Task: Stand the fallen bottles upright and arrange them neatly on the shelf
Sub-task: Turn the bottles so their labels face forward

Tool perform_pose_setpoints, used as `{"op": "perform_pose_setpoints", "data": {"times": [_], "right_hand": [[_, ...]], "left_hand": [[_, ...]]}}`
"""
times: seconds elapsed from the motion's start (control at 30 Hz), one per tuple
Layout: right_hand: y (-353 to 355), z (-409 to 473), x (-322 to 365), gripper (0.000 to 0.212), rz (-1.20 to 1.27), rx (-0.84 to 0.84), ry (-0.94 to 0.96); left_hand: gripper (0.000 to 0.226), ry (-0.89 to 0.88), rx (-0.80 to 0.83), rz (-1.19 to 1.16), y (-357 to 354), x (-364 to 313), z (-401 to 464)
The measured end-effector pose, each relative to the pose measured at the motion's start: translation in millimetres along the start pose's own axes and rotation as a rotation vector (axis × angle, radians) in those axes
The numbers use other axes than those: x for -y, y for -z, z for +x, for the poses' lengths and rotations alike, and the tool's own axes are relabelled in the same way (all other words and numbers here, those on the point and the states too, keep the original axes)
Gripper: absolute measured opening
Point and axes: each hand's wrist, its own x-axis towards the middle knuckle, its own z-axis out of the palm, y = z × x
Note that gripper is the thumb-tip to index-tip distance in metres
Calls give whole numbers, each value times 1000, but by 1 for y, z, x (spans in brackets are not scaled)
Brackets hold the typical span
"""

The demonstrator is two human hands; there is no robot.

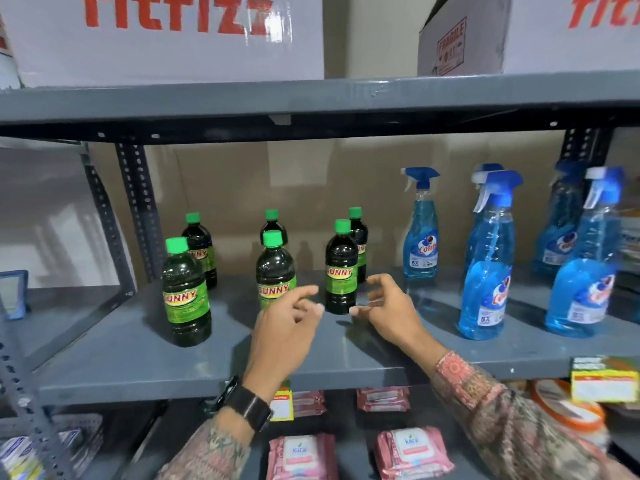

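Note:
Several dark bottles with green caps and green "SUNNY" labels stand upright on the grey shelf (138, 355) in two rows. The front row holds one at the left (186, 292), one in the middle (275, 268) and one at the right (341, 268). Three more stand behind them. My left hand (285, 327) hovers in front of the middle bottle, fingers apart and empty. My right hand (388, 310) is just right of the front right bottle, fingers curled apart, holding nothing. Neither hand touches a bottle.
Several blue spray bottles (420, 233) stand on the right part of the same shelf. White "fitfizz" cartons (166, 39) sit on the shelf above. Pink wipe packs (301, 455) lie on the shelf below. A price tag (604, 384) hangs on the shelf's front edge at right.

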Motion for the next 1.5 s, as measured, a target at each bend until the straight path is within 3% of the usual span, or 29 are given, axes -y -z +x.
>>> {"op": "perform_pose_setpoints", "data": {"times": [0.1, 0.2, 0.43, 0.63, 0.97, 1.2, 1.27, 1.37, 1.43, 1.5], "right_hand": [[3, 14, 0, 82, 68, 60, 4], [-1, 29, 1, 89, 159, 127, 17], [-9, 48, -6, 70, 214, 171, 76], [-7, 42, -9, 62, 226, 201, 122], [1, -6, -3, 62, 124, 159, 192], [2, -32, 4, 74, 147, 75, 131], [-3, -47, 6, 65, 100, -121, 149], [-23, -75, 20, 34, 88, -401, 307], [-44, -92, 40, 20, 134, -405, 422], [-69, -103, 63, 15, 146, -299, 499]], "left_hand": [[54, 34, 119, -81, -30, -8, 32], [48, 91, 196, -195, -54, -6, 61], [43, 128, 113, -231, -71, 8, 78], [52, 120, 93, -217, -72, 5, 65], [51, 70, 105, -227, -59, -3, 27], [65, 76, 153, -196, -50, -2, 18], [71, 96, 168, -193, -33, 3, 5], [62, 56, 140, -203, 12, 15, -13], [46, 16, 15, -223, 53, 25, -20], [30, 13, -151, -244, 90, 37, -22]]}}
